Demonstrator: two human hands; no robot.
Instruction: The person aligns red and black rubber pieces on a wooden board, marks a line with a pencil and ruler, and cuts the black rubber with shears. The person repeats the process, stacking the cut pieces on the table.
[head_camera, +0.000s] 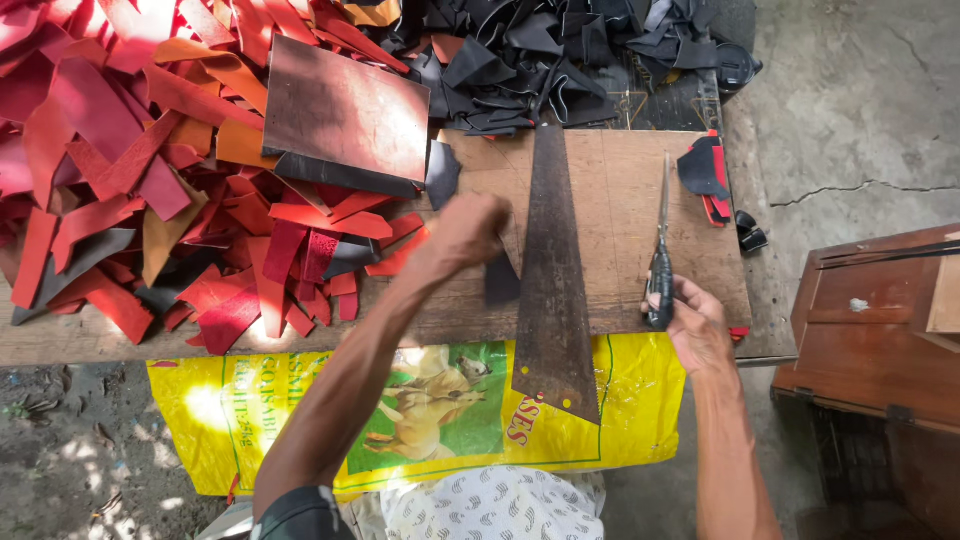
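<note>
Head view: a small dark leather piece (501, 279), judged light, limp and best pinched at an edge, is pressed by the closed left hand (468, 228) beside the long metal blade (552, 270), while scissors (660, 262) are gripped in the right hand (695, 325).

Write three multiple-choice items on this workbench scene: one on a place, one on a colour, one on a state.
1. Where does the dark blade lie?
A. on the board
B. on the ground
C. on the red pile

2. What colour is the sack under the board?
A. blue
B. yellow
C. white

3. What does the right hand hold?
A. nothing
B. a hammer
C. scissors

Answers: 1 A, the blade lies lengthwise down the board. 2 B, the sack shows yellow beneath the board's near edge. 3 C, the fingers wrap the scissors' black handles. The left hand is blurred.
</note>
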